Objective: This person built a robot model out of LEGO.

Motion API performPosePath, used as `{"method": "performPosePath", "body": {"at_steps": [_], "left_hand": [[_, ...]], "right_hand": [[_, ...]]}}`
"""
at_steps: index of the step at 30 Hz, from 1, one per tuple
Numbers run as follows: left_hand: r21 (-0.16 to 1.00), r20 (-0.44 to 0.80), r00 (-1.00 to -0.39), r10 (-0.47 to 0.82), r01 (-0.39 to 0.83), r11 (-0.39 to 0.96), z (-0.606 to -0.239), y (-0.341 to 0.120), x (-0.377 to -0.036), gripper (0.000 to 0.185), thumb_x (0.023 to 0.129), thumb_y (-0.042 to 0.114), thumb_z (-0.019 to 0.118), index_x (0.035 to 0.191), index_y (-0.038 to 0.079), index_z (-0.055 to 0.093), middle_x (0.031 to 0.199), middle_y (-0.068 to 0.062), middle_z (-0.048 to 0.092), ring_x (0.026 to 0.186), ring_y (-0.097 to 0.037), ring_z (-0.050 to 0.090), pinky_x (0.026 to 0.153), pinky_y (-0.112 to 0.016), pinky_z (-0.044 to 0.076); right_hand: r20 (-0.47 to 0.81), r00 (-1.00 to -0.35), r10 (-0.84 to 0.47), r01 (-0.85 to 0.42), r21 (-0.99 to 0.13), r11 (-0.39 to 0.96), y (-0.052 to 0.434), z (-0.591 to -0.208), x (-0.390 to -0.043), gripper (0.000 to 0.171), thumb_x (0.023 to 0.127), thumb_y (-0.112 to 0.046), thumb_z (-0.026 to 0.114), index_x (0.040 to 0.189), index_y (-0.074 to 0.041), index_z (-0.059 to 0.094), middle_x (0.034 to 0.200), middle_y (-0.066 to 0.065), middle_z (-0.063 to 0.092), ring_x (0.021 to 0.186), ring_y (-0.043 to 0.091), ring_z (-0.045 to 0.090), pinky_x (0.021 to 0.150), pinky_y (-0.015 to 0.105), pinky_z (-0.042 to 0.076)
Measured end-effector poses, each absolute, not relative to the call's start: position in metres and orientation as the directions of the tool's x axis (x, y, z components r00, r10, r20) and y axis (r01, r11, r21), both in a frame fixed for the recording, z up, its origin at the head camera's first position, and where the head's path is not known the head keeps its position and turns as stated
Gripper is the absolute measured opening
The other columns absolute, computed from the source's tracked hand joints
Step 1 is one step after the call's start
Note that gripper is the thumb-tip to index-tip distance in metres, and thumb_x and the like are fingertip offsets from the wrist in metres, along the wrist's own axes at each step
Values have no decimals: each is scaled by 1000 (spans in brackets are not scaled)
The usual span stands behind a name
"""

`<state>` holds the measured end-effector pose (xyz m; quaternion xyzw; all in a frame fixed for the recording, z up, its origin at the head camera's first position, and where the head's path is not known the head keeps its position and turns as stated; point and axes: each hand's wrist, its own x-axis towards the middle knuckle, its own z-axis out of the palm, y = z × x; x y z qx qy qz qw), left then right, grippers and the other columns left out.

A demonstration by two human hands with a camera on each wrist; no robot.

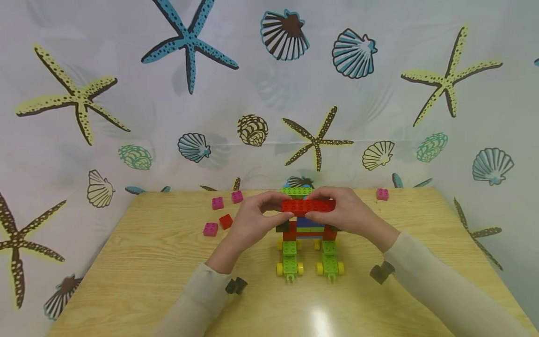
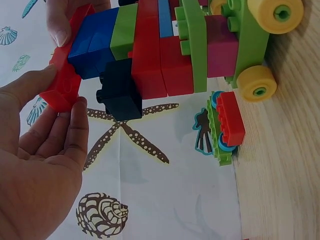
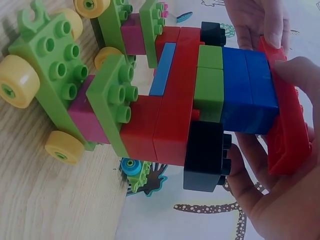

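A long red brick (image 1: 309, 206) lies crosswise on the blue bricks (image 3: 250, 87) at the top of a figure built of toy bricks. My left hand (image 1: 254, 219) pinches its left end between thumb and fingers. At the other end my right hand (image 1: 348, 210) pinches it the same way. Below the blue come green bricks (image 3: 210, 85), red bricks (image 2: 149, 55) and a black brick (image 3: 204, 157) jutting out at each side. Two legs stand on green wheeled bases (image 1: 289, 260) with yellow wheels (image 2: 256, 83).
Behind the figure is a green plate (image 1: 297, 191) with blue wheels and a red brick (image 2: 231, 119) on it. Pink bricks (image 1: 210, 229) and a small red brick (image 1: 226, 221) lie left on the wooden table (image 1: 160, 262); another pink brick (image 1: 382, 194) lies back right. A patterned curtain (image 1: 261, 93) hangs behind.
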<state>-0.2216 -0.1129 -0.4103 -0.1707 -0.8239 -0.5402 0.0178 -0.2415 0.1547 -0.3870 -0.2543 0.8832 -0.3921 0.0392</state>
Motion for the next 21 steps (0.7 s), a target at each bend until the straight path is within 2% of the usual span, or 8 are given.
{"method": "performPosePath", "body": {"at_steps": [10, 15, 21], "left_hand": [[884, 196, -944, 265, 288, 370, -410, -113, -222, 34, 98, 25, 89, 131, 18, 79, 126, -2, 83, 122, -27, 79, 108, -52, 65], [882, 188, -941, 281, 288, 373, -410, -113, -222, 36, 100, 25, 88, 133, 18, 78, 128, -3, 82, 123, -28, 78, 104, -50, 66], [860, 181, -927, 327, 311, 406, -412, -112, -225, 45, 101, 32, 87, 142, 20, 73, 133, -3, 80, 128, -30, 76, 102, -46, 67]], "right_hand": [[110, -877, -467, -399, -706, 584, 154, -388, -243, 38, 100, -35, 85, 131, -16, 78, 129, 6, 80, 111, 27, 71, 100, 47, 66], [109, -877, -467, -404, -695, 595, 155, -389, -243, 39, 99, -38, 86, 131, -16, 78, 127, 6, 80, 110, 26, 71, 99, 47, 66], [101, -886, -452, -379, -718, 583, 165, -392, -243, 46, 98, -45, 87, 137, -23, 76, 132, 2, 79, 112, 25, 71, 97, 41, 64]]}}
